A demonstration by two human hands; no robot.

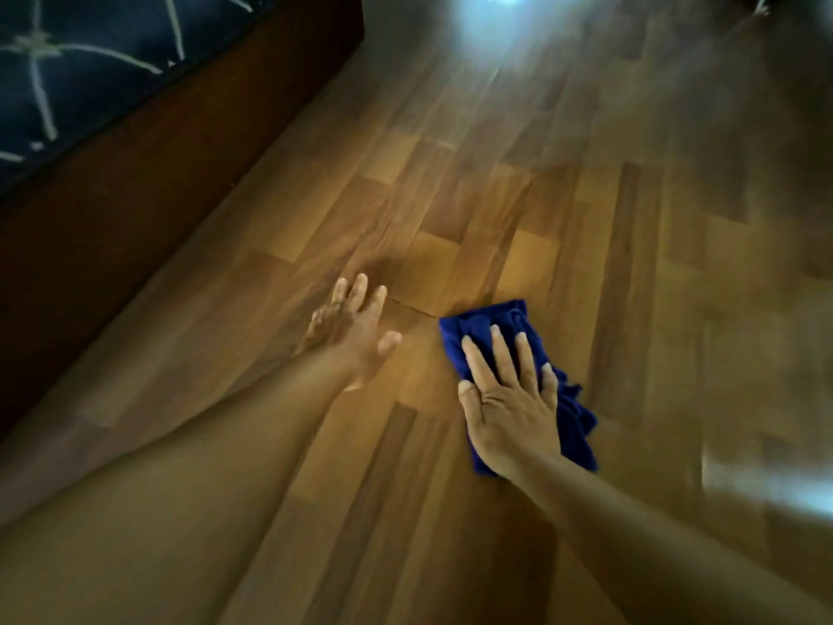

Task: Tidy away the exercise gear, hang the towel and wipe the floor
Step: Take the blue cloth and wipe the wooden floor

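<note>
**Blue cloth flat on the wooden floor under our right hand**

We see the blue cloth (518, 376) lying crumpled on the wooden floor (450, 209), a little right of the middle of the view. Our right hand (509, 399) lies on top of it, palm down, with the fingers straight and spread, pressing the cloth against the boards rather than clutching it. Folds of the cloth stick out beyond the fingertips and along the right side of the hand.

Our left hand (351, 327) is just beside the cloth, to its left and apart from it. It holds nothing; the fingers are stretched out and relaxed, thumb pointing toward the cloth. It is blurred, so we cannot tell whether it rests on the floor or floats just above it.

At the upper left stands a dark wooden bed frame (148, 196) carrying a navy mattress cover with pale lines (67, 69). A bright glare (491, 33) shines on the boards at the top.
</note>
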